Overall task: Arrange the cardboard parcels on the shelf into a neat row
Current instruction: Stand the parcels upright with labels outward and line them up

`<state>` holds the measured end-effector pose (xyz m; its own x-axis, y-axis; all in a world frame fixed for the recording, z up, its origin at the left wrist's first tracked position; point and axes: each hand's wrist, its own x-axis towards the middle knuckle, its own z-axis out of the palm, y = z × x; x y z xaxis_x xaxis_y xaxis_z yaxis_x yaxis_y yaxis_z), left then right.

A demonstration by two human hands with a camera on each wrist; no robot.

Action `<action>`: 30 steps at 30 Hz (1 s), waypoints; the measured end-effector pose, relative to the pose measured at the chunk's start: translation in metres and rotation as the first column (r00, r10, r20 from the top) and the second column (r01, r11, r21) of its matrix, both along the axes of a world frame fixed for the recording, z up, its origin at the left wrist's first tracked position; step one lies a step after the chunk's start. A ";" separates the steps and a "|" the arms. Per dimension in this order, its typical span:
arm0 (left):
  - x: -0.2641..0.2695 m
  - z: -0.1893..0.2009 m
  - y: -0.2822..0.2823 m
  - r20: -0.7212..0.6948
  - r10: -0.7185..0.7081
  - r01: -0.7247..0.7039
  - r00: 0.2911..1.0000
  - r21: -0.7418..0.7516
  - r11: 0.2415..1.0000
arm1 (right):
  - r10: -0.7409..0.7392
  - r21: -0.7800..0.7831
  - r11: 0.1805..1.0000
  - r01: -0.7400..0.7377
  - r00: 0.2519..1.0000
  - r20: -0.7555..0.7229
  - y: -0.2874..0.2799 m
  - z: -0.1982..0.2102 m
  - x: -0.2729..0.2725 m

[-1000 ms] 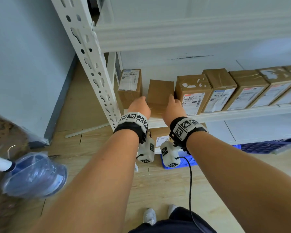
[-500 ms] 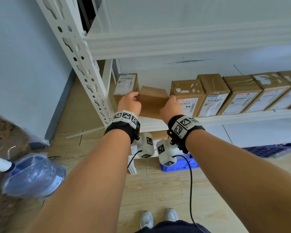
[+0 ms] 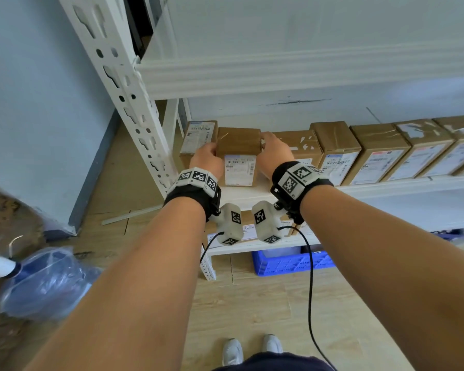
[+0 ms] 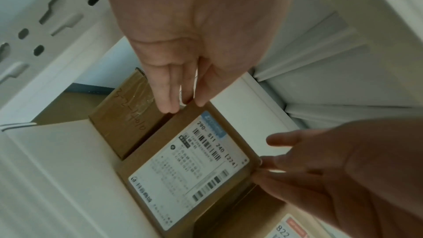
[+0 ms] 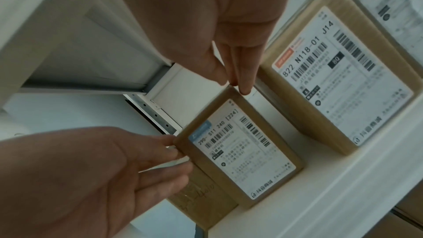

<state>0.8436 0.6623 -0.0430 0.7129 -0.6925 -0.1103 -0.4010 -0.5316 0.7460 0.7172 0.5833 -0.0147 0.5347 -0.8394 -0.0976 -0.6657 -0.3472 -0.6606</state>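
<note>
A small brown cardboard parcel (image 3: 238,153) stands on the white shelf (image 3: 247,194), its white label facing me. My left hand (image 3: 211,156) grips its left edge and my right hand (image 3: 266,146) grips its right edge. In the left wrist view the left fingers (image 4: 168,104) sit on the corner of the labelled parcel (image 4: 187,166). The right wrist view shows the right fingers (image 5: 245,86) on that parcel's (image 5: 240,156) upper corner. Another parcel (image 3: 197,137) stands close on its left. A row of several parcels (image 3: 378,153) runs off to the right.
A perforated white upright post (image 3: 134,108) stands just left of the parcels, and an upper shelf (image 3: 292,73) hangs overhead. A lower shelf holds more boxes (image 3: 248,228). On the floor are a blue crate (image 3: 287,263) and a blue plastic bag (image 3: 46,282).
The parcel between my hands has been turned so that its label faces front, and it now stands upright between its neighbours. Both hands stayed on its sides.
</note>
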 end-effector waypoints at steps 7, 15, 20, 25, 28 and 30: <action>-0.003 -0.001 -0.002 0.064 0.038 -0.040 0.997 0.040 0.998 | 0.016 -0.072 0.997 -0.021 0.997 -0.069 -0.008 -0.001 -0.008; -0.025 0.005 -0.015 0.100 -0.026 0.025 0.995 0.007 1.000 | -0.061 -0.222 0.974 0.039 0.994 -0.092 -0.031 0.003 -0.030; -0.029 -0.006 -0.026 0.039 -0.044 0.042 0.998 0.059 0.997 | -0.011 -0.181 0.983 -0.021 0.984 -0.178 -0.045 -0.006 -0.045; -0.038 -0.012 -0.030 0.015 -0.058 0.057 0.998 0.054 0.997 | 0.053 -0.211 0.974 -0.088 0.984 -0.168 -0.050 -0.017 -0.054; -0.042 -0.011 -0.031 0.013 -0.050 0.050 0.999 0.046 0.998 | 0.040 -0.222 0.973 -0.070 0.990 -0.138 -0.053 -0.019 -0.056; -0.043 -0.011 -0.029 0.012 -0.042 0.041 0.999 0.046 0.998 | 0.041 -0.230 0.971 -0.071 0.990 -0.134 -0.053 -0.020 -0.057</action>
<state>0.8010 0.6331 -0.0538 0.6852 -0.7161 -0.1332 -0.4333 -0.5477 0.7157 0.6602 0.5301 -0.0344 0.5775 -0.8159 0.0276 -0.7138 -0.5211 -0.4679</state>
